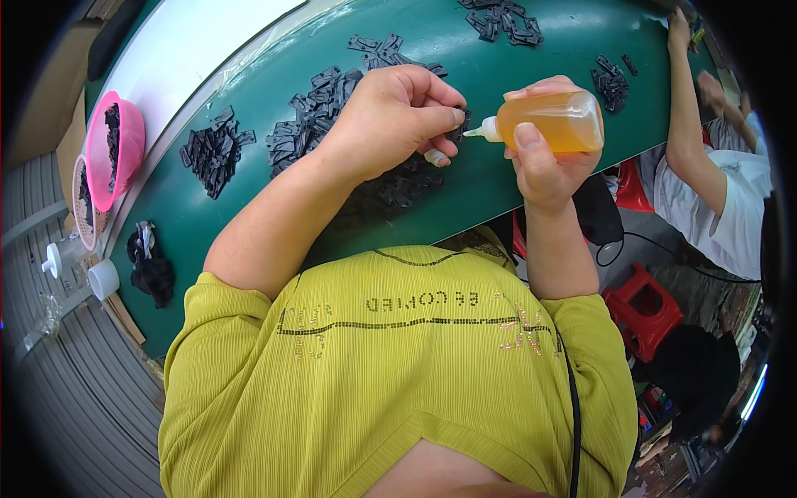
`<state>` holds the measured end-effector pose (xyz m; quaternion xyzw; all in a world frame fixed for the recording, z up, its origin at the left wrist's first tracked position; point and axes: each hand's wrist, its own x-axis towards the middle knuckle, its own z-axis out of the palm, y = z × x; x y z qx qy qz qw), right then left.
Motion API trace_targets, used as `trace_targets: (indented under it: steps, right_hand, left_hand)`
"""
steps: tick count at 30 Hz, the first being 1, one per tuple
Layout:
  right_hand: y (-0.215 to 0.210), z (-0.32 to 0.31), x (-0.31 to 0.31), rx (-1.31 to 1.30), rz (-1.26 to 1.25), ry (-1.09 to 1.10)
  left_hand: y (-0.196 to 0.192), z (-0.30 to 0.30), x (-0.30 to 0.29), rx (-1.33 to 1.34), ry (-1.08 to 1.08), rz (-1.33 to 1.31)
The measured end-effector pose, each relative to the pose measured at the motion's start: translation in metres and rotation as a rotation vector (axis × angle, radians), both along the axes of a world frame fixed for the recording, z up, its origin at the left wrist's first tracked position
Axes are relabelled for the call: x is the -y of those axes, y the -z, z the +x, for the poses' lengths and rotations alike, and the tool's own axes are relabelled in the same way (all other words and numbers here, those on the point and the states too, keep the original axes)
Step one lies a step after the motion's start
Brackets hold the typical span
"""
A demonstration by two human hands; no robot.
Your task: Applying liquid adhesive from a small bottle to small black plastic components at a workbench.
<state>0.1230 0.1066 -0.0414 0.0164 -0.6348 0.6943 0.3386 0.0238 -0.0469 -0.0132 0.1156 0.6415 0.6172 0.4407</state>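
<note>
Your left hand [390, 116]: grip pinches small black plastic clip [458, 126]. Right hand [544, 162]: grip squeezes amber liquid bottle [564, 120], nozzle at clip. Heaps of loose black clips [311, 120] on green desk [465, 58], frame centre, likely undone.

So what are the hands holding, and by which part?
The right hand grips the amber squeeze bottle around its body. The left hand pinches a small black part at the nozzle.

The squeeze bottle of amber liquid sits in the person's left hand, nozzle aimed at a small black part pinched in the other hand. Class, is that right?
Wrong hand. The head view shows the squeeze bottle in the right hand, its nozzle aimed at the small black part pinched in the left hand.
</note>
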Motion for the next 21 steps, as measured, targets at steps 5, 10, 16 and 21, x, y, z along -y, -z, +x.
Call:
trace_targets:
  steps: [5,10,16,21]
  right_hand:
    - [-0.003,0.000,-0.008,-0.042,-0.273,0.052]
    - [-0.003,-0.003,-0.015,-0.096,-0.464,0.048]
    - [-0.003,-0.005,-0.010,-0.079,-0.458,0.079]
    - [0.000,0.000,-0.014,-0.074,-0.469,0.068]
  left_hand:
    - [-0.002,-0.002,0.001,-0.004,-0.011,0.019]
    - [-0.006,-0.018,-0.015,-0.190,-0.035,0.009]
    - [0.007,-0.063,-0.070,-0.760,-0.039,-0.137]
    - [0.006,-0.050,-0.052,-1.073,-0.124,-0.144]
